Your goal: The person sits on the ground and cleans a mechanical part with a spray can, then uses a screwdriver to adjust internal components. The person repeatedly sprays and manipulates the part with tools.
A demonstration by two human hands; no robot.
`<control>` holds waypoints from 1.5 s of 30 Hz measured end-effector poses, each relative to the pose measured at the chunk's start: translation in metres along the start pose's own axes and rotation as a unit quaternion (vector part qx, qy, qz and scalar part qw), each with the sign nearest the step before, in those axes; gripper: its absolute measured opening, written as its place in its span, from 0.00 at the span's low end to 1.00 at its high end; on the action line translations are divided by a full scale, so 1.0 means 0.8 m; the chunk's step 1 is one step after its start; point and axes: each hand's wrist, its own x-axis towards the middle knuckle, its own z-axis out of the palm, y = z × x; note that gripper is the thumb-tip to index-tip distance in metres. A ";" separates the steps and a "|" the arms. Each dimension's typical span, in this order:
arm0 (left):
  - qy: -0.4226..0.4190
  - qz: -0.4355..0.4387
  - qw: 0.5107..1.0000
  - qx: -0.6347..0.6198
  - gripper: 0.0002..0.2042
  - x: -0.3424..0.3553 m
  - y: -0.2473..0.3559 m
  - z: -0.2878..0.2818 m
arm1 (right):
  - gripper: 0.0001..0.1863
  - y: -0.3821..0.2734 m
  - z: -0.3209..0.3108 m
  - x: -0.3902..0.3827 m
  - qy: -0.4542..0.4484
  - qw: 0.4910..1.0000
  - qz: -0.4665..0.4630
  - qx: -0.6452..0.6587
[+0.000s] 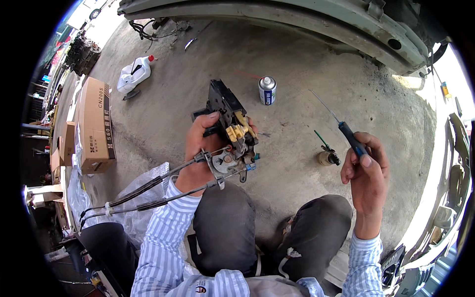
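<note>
The latch mechanism (pixel 236 131) was a compact, angular assembly: a dark housing at the top, yellow plastic pieces at its middle, and a worn grey metal plate below, with a small blue piece at its lower right edge. It was held up off the floor (pixel 292 133), above and in front of the person's left knee (pixel 225 227).

There was one mechanism, with two dark cables (pixel 156 190) running from it toward the lower left, joined by one white clip (pixel 108 209). One screwdriver (pixel 352 137), one spray can (pixel 267 91), one small bottle (pixel 326 158) and one white jug (pixel 136 74) with a red cap were also in view.

The left hand (pixel 200 141) was closed around the mechanism, thumb against the housing and fingertips showing on the far side. The right hand (pixel 368 171), raised well apart on the right, had its fingers curled around the screwdriver's handle, with the thin shaft pointing up and leftward, clear of the mechanism. Both forearms came up from the lower edge in striped sleeves (pixel 166 240).
</note>
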 end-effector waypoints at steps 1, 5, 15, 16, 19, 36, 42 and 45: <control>-0.003 -0.002 1.000 -0.022 0.27 -0.002 -0.002 -0.009 | 0.26 -0.001 -0.001 -0.009 0.017 0.999 -0.027 0.008; -0.027 -0.011 0.997 -0.076 0.28 -0.011 -0.013 -0.065 | 0.19 0.021 0.026 -0.048 0.049 0.998 -0.021 0.046; 0.025 0.027 0.991 -0.126 0.26 -0.026 -0.032 -0.092 | 0.17 0.068 0.066 -0.062 -0.064 0.997 0.010 0.049; 0.038 0.026 0.992 -0.121 0.27 -0.028 -0.029 -0.094 | 0.15 0.072 0.068 -0.059 -0.075 0.996 0.016 0.044; 0.045 0.004 0.993 -0.112 0.27 -0.032 -0.028 -0.097 | 0.12 0.082 0.070 -0.058 -0.091 0.995 0.037 0.021; 0.040 0.006 0.997 -0.072 0.26 -0.036 -0.022 -0.105 | 0.19 0.067 0.094 -0.036 -0.260 0.932 -0.086 -0.236; 0.014 0.019 0.996 -0.087 0.26 -0.038 -0.023 -0.103 | 0.23 0.070 0.094 -0.048 -0.291 0.921 -0.093 -0.241; 0.007 0.033 0.997 -0.076 0.25 -0.043 -0.025 -0.101 | 0.22 0.072 0.090 -0.051 -0.300 0.920 -0.106 -0.227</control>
